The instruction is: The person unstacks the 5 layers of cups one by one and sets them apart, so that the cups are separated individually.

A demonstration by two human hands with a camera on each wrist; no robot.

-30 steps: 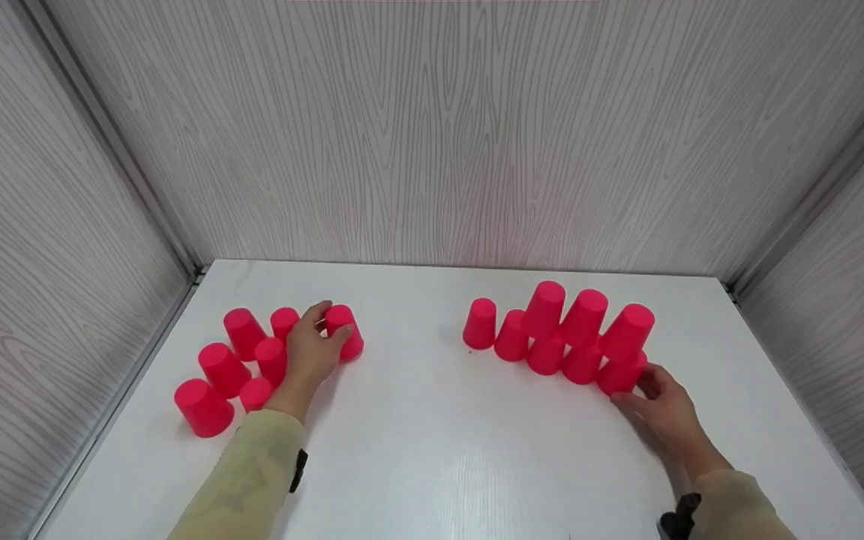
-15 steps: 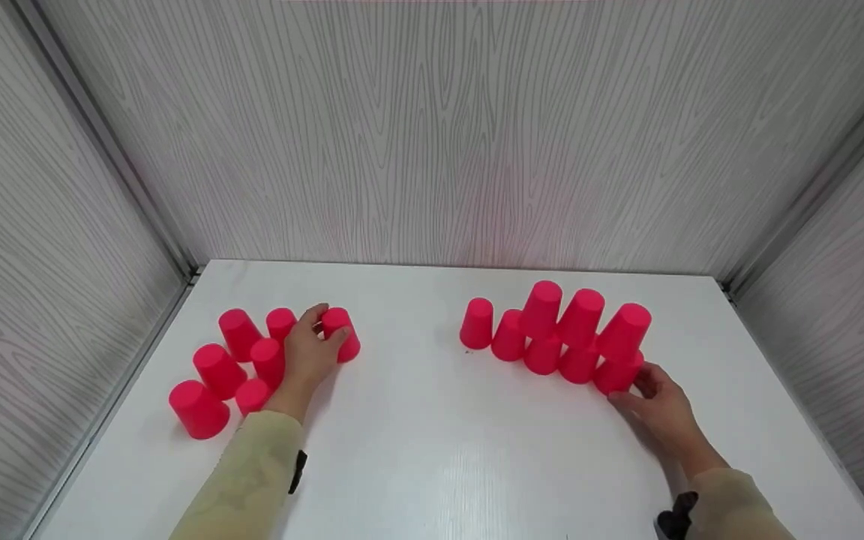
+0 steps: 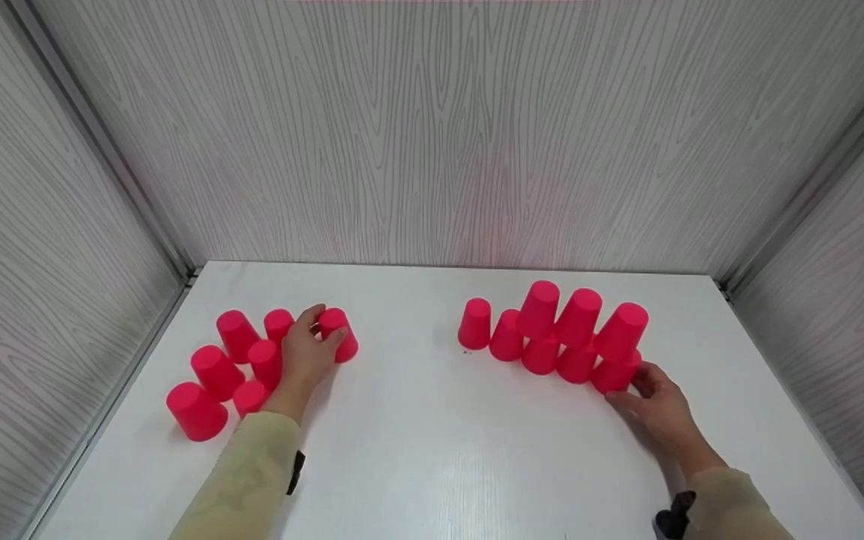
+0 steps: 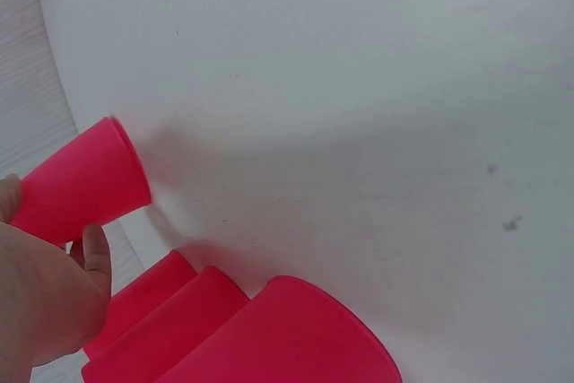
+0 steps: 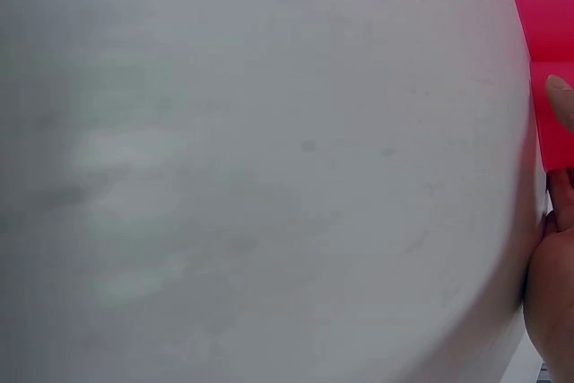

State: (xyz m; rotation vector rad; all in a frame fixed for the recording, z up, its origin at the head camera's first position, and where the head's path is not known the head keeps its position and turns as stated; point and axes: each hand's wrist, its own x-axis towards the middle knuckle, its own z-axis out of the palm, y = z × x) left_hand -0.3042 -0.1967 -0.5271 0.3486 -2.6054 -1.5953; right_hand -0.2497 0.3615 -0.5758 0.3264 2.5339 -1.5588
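My left hand [image 3: 308,354] holds a red cup [image 3: 340,341] with thumb and fingers on opposite sides; the cup stands mouth down, right of a left-hand group. In the left wrist view, this cup [image 4: 85,186] shows its rim near the table. My right hand [image 3: 661,409] grips the nearest bottom cup [image 3: 615,375] of a slanting row at the right, thumb in front and fingers behind. Directly above that one sits an upper cup [image 3: 622,332]. Two more upper cups, a middle one [image 3: 579,317] and a farther one [image 3: 539,309], rest on the row.
Several upside-down red cups, among them a front one [image 3: 197,412] and a back one [image 3: 237,336], stand left of my left forearm. At the row's far end a lone cup [image 3: 475,324] carries nothing. Grey wood-grain panels [image 3: 432,135] border the white table [image 3: 432,450] behind and at both sides.
The whole scene has slid slightly left in the head view. Both hands keep the same hold, and the cups stay as they were.
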